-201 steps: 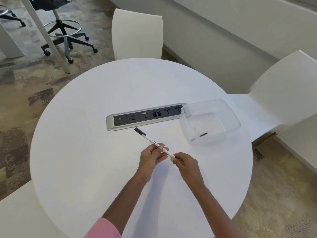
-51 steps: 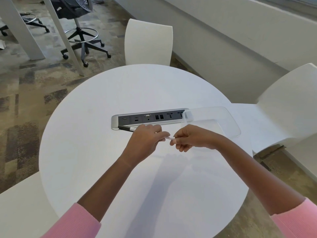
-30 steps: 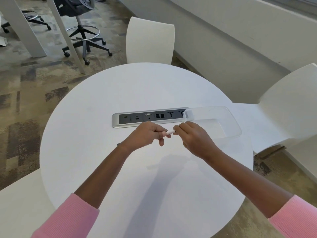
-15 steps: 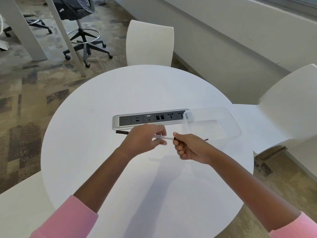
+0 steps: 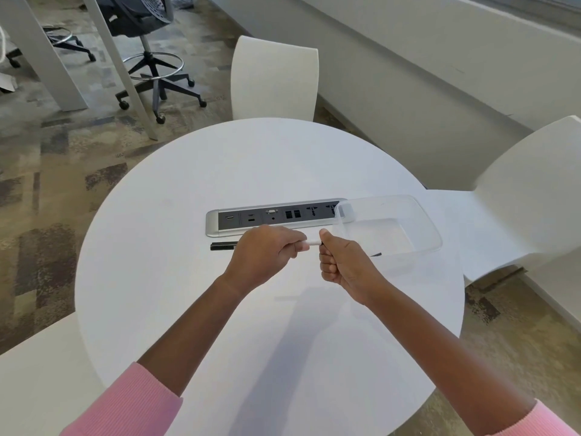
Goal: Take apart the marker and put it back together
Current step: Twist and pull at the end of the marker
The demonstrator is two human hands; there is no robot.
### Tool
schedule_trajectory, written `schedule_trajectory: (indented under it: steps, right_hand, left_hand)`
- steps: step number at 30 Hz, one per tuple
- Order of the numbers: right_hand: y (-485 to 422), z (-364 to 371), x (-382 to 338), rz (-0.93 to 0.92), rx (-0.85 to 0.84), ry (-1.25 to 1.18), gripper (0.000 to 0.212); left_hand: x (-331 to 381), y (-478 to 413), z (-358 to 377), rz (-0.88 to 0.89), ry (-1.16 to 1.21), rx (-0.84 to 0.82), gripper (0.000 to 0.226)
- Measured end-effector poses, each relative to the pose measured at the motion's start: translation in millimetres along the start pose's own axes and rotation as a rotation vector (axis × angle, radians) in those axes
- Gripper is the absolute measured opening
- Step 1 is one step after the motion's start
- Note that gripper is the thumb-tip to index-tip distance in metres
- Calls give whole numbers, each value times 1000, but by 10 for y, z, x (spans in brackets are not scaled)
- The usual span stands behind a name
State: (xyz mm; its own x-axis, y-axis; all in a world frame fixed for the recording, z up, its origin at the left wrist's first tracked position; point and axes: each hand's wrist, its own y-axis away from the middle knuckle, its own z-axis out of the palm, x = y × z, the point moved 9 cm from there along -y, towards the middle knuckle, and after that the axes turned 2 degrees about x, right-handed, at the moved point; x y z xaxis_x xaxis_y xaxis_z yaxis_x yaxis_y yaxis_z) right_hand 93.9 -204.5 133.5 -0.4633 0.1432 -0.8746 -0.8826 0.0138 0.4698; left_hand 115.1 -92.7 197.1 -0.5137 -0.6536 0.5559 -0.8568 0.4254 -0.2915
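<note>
Over the round white table [image 5: 188, 309], just short of the clear bin [image 5: 430, 237] at 3 o'clock, both hands meet on the marker [image 5: 309, 244]. Its long axis runs 9 to 3 o'clock. The left hand [image 5: 267, 253] wraps the barrel's middle; the right hand [image 5: 344, 265], fisted, clamps the 3 o'clock end. Only a short white stretch shows between them. The black cap [image 5: 224, 246] juts out at 9 o'clock; the coming move likely pulls straight along that line.

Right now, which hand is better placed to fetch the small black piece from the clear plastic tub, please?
Probably the right hand: it is beside the clear plastic tub; the left hand grips the white marker.
</note>
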Motion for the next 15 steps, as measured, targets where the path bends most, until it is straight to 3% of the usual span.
schedule_trajectory:
  steps: [9, 15]
  right_hand:
    - [121, -19, -294, -389, 8, 192, 46]
    - [280, 33, -465, -637, 28, 523, 43]
  left_hand:
    - [-110, -106, 120, -243, 627, -299, 18]
    - [-115, -83, 242, -289, 761, -605, 21]
